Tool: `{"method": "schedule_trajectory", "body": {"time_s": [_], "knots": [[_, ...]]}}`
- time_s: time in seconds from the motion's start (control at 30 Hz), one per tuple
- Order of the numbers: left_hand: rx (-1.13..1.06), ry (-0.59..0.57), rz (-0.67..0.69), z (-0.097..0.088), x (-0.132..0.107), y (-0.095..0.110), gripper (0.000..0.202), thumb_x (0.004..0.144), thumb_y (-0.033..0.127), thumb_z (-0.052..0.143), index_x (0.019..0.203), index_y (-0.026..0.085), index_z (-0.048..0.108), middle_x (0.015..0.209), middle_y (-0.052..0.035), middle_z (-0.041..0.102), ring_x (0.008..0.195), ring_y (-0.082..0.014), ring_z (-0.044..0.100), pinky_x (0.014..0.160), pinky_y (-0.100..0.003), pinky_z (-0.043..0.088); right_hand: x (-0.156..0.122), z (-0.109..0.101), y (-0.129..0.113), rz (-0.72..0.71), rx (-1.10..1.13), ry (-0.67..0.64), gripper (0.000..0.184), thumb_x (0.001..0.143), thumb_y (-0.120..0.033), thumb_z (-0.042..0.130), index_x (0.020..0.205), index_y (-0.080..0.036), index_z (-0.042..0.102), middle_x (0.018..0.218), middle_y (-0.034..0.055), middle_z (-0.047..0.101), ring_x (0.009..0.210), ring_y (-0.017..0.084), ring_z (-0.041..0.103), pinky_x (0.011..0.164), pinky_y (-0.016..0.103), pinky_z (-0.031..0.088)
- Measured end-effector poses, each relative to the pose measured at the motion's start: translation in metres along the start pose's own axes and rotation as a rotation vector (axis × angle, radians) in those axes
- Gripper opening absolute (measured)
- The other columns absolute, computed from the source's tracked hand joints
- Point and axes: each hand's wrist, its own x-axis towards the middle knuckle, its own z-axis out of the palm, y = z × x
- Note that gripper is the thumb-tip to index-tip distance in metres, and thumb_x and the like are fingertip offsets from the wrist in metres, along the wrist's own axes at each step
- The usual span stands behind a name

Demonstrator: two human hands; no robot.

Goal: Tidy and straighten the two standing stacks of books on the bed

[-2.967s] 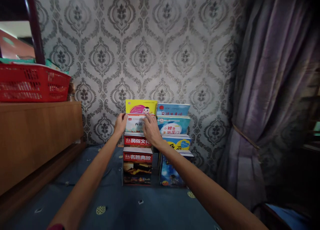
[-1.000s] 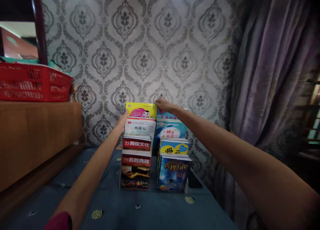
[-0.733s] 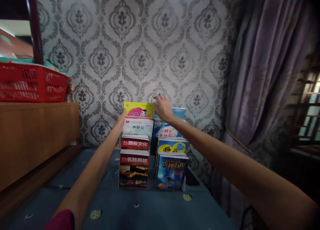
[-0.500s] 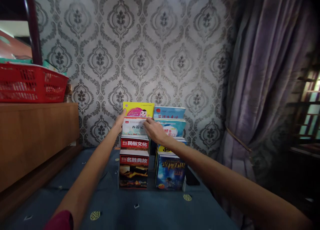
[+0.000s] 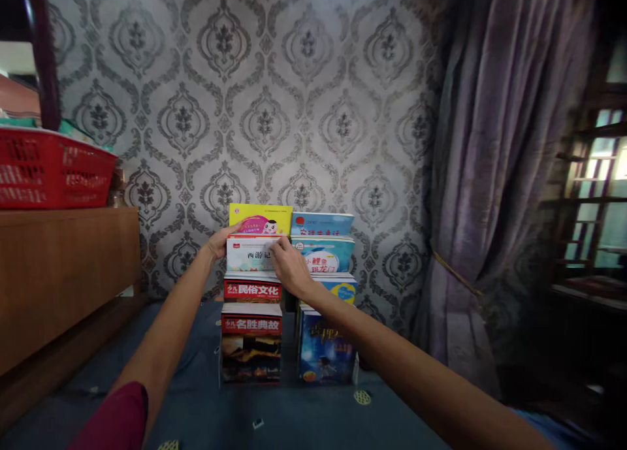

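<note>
Two columns of upright books stand before me in stepped rows. My right hand (image 5: 292,267) pinches the upper right edge of a white book (image 5: 245,259) in the left column. At that column's left side, my left hand (image 5: 221,241) reaches its outstretched fingers across the front of a yellow book (image 5: 281,220), behind the white book's top; its thumb is hidden. Lower in this column are a red-topped book (image 5: 252,290) and a dark-covered book (image 5: 251,358). The right column has light blue books (image 5: 323,224), a blue-and-yellow one (image 5: 345,290) and a dark blue book (image 5: 326,355), partly behind my right forearm.
The books stand on a dark blue patterned cloth (image 5: 196,411) against a wallpapered wall (image 5: 264,120). A red basket (image 5: 59,169) sits on a wooden cabinet (image 5: 68,260) at left. Purple-grey curtains (image 5: 482,176) hang at right beside a window (image 5: 602,176).
My view has shifted slightly, so the books appear further left and lower. My left hand's fingers have moved from the yellow book's left edge to across its front. My right hand stays at the white book.
</note>
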Motion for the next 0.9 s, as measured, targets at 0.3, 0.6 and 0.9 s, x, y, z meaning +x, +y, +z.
{"method": "schedule_trajectory", "body": {"time_s": [0.3,0.6,0.9], "knots": [[0.089,-0.092,0.041,-0.008,-0.008,0.006,0.047,0.083,0.041,0.073,0.12,0.013,0.067,0.098,-0.0092,0.08,0.087,-0.0253,0.076,0.086,-0.037,0.059,-0.004,0.011,0.005,-0.022,0.128,0.056,0.029,0.098,-0.011,0.044,0.12,-0.017,0.061,0.126,0.0125,0.057,0.112,0.023,0.06,0.09,0.032,0.052],[1.109,0.259,0.556,0.053,-0.01,0.113,0.056,0.078,0.069,0.063,0.098,0.017,0.071,0.102,-0.0093,0.076,0.097,-0.0256,0.069,0.083,-0.033,0.051,-0.009,0.018,0.005,-0.029,0.185,0.105,0.032,0.096,-0.014,0.046,0.124,-0.02,0.06,0.128,0.0122,0.056,0.114,0.024,0.059,0.085,0.033,0.055],[1.801,-0.083,0.297,0.132,0.018,0.101,0.051,0.091,0.061,0.044,0.072,0.017,0.064,0.068,-0.0042,0.064,0.064,-0.0175,0.053,0.06,-0.028,0.033,-0.012,0.016,0.005,-0.022,0.215,0.093,0.033,0.095,-0.013,0.046,0.124,-0.02,0.059,0.13,0.0124,0.054,0.114,0.024,0.058,0.084,0.034,0.056]]}}
